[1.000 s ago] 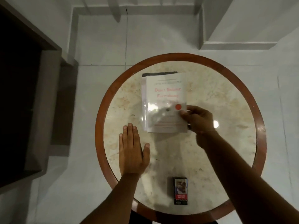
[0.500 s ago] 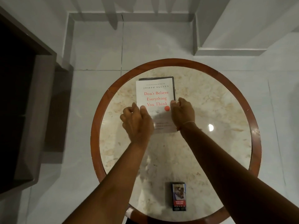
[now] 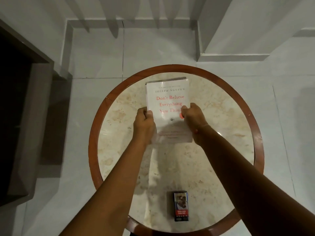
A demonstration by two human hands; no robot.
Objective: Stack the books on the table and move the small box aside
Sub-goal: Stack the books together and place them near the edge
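The white book (image 3: 167, 106) lies face up on the far half of the round table (image 3: 255, 130), with a dark sliver of a second book (image 3: 166, 78) showing just past its far edge, so the two seem already stacked. The left hand (image 3: 144, 124) is curled on the book's left edge, thumb on the cover; the right hand (image 3: 193, 119) is curled on the right edge the same way. Both are grasping the white book, which sits between them. Whether it is pressed flat on the one beneath or slightly raised cannot be told from this view.

The step in hand looks like squaring the stack: the top cover sits a little nearer than the lower book's far edge. The next move calls for a small nudge away from the person until the edges match, then letting go with both hands.

The small box (image 3: 181, 206) stands well behind the hands, close to the near rim of the table and between the two forearms, untouched. Moving it aside is not yet done; either hand would have to draw back toward the body to reach it.
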